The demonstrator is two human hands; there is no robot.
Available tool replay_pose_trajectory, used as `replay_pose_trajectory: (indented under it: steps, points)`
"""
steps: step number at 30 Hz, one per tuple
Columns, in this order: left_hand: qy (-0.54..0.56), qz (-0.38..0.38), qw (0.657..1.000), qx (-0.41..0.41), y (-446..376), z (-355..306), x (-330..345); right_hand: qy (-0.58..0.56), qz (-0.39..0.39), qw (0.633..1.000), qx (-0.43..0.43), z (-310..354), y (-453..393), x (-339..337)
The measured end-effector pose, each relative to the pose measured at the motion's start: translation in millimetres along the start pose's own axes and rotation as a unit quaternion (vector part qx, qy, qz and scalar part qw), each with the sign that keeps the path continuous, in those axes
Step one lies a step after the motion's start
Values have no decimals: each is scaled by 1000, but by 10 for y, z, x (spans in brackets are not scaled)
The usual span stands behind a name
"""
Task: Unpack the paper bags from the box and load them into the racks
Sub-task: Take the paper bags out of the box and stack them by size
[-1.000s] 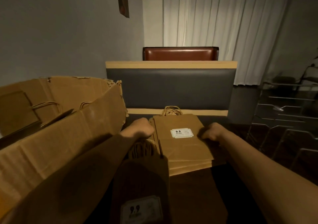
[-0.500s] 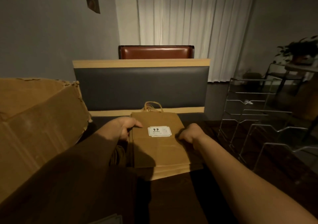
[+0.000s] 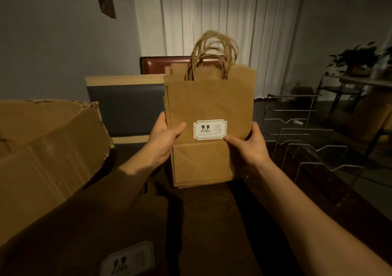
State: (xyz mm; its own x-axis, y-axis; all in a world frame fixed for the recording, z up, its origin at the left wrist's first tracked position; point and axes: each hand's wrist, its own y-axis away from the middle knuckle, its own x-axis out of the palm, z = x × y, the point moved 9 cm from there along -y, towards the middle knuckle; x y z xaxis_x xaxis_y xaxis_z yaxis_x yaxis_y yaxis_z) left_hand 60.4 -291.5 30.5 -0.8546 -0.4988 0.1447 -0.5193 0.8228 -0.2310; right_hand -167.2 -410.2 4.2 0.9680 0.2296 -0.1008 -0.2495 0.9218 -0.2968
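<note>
both hands' fingers grasping upright paper bags [image 3: 209, 106], left hand [image 3: 163, 141], right hand [image 3: 251, 146], over dark tabletop [image 3: 212, 222], wire racks [image 3: 297, 131] at right edge, cardboard box [image 3: 46, 148] at left edge, dim curtained room

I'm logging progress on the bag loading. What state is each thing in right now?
Stack of paper bags: upright, folded flat, held at both sides.
Left hand: grips the stack's left edge.
Right hand: grips its right edge.
Cardboard box: open.
Wire racks: no bags visible.

The bags [image 3: 209, 114] hide most fingers of both hands and part of the chair [image 3: 163, 64]. Their handles [image 3: 214, 51] are blurred. The box [image 3: 48, 148] and a near label [image 3: 129, 261] run off the frame edges. The label's small print is unreadable.
</note>
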Motion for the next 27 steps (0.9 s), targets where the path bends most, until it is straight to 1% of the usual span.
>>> replay_pose_trajectory:
  steps: [2,3,5,6,7,9,13,15,17,19,21,23,24,26,27]
  points:
    - [-7,20,1000,0,127,100,18,-9,2,999,-35,98,162,-31]
    - [-10,31,999,-29,189,251,26,-20,5,999,-33,48,259,-47]
    - [-4,50,992,-112,315,615,45,-41,26,999,-4,-188,422,-39]
    - [-4,50,987,-150,384,799,34,-40,41,998,24,-342,503,-16]
    - [-5,48,984,-171,423,935,29,-40,49,997,46,-433,563,-5]
    - [-10,38,984,-176,446,1061,27,-55,57,995,65,-516,575,10]
    - [-34,25,989,-144,398,1035,27,-66,36,996,56,-472,491,-10]
    - [-36,10,987,-159,393,1061,-1,-51,46,995,70,-533,518,25]
    - [-58,-6,981,-184,386,1067,-25,-23,76,992,97,-570,506,56]
    - [-96,-16,974,-206,341,1001,-24,32,93,987,128,-484,369,50]
    - [-150,-18,961,-230,295,941,7,105,79,978,159,-470,156,20]
    - [-232,-10,937,-261,340,975,31,183,80,959,202,-623,95,15]
    - [-273,-2,923,-270,381,999,47,240,92,941,219,-767,110,19]
    - [-323,0,903,-283,450,1062,45,303,106,915,246,-1114,172,50]
    - [-329,-7,901,-281,450,1042,41,339,97,900,255,-1179,219,36]
